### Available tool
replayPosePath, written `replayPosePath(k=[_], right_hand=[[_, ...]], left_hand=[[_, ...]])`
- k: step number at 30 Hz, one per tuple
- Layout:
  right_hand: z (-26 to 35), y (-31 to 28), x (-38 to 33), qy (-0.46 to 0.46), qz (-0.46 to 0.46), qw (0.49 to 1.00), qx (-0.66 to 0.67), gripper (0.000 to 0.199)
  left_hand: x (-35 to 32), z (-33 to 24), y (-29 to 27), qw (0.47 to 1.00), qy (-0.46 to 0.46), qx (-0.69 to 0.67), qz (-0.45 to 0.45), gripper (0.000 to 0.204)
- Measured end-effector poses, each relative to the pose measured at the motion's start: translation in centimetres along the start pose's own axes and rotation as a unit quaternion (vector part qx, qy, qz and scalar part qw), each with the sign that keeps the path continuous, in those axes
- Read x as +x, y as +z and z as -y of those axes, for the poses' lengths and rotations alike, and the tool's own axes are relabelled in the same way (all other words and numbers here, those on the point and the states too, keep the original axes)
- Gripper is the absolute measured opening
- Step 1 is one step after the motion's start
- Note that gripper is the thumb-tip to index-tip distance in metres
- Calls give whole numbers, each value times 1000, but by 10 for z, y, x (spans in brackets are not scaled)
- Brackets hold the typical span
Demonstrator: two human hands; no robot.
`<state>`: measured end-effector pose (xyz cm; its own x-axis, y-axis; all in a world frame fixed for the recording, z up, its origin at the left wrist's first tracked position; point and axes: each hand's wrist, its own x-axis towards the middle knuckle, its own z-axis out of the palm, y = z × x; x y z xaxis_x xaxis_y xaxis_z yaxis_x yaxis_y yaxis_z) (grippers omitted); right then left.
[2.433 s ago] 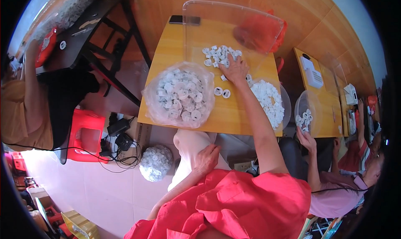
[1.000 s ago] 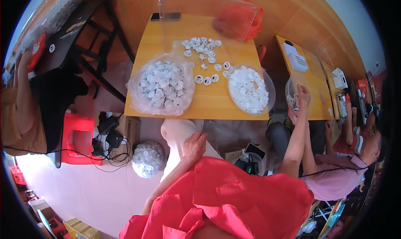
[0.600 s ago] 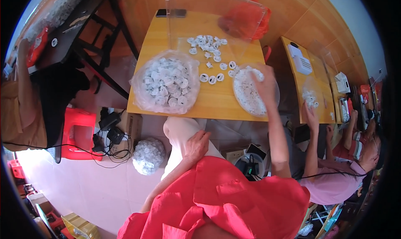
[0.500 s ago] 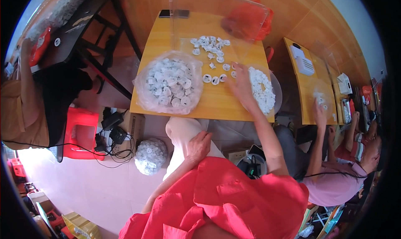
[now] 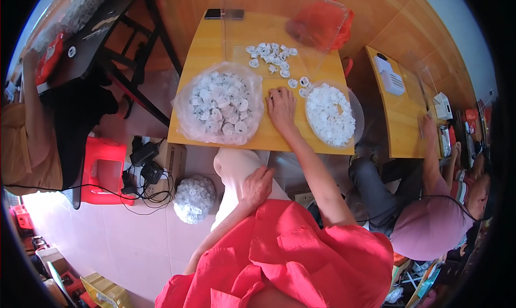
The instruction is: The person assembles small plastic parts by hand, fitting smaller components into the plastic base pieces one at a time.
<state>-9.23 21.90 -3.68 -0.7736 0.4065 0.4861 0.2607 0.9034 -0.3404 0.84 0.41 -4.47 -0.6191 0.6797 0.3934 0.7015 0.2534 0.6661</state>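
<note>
My right hand (image 5: 281,108) is on the yellow wooden table, between a clear bag of small white plastic parts and a round clear tray (image 5: 357,126) heaped with small white pieces (image 5: 329,117). Its fingers are bent and drawn together, and they cover whatever lies under them. Right of the fingertips lie a few round white parts (image 5: 293,83) with dark centres. Farther back is a loose cluster of similar white parts (image 5: 271,53). The full bag (image 5: 219,104) stands open-topped at the left. My left hand (image 5: 258,185) lies on my thigh with nothing in it.
A clear plastic panel (image 5: 285,17) stands across the table's back, beside a red plastic bag (image 5: 322,25) and a dark phone (image 5: 215,14). A red stool (image 5: 102,171), cables and a filled bag (image 5: 194,199) are on the floor. People sit on both sides.
My right hand has moved left, from beside the tray to where three round white parts lay. Those parts are now out of sight under it. My left hand has stayed on my thigh.
</note>
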Motion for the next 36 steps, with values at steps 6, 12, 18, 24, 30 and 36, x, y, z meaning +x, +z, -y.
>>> replayPosePath(k=[6, 12, 18, 24, 30, 36], right_hand=[[13, -34, -12, -27, -62, 997, -33, 31], [-57, -95, -5, 55, -74, 993, -73, 39], [-143, -140, -37, 290, -58, 929, -223, 44], [-166, -156, -54, 332, -1, 923, -193, 46], [-119, -135, -7, 98, -82, 971, -204, 34], [-73, -78, 52, 40, -5, 990, -132, 14]], left_hand=[[-1, 0, 3, 1000, -5, 7, 2, 20], [-1, -1, 1, 1000, -8, 8, -7, 21], [2, -3, 4, 1000, -5, 7, 3, 21], [2, -5, 3, 1000, -9, 8, 1, 21], [2, -4, 4, 1000, -11, 19, 9, 20], [5, -4, 3, 1000, -14, 14, 3, 21]])
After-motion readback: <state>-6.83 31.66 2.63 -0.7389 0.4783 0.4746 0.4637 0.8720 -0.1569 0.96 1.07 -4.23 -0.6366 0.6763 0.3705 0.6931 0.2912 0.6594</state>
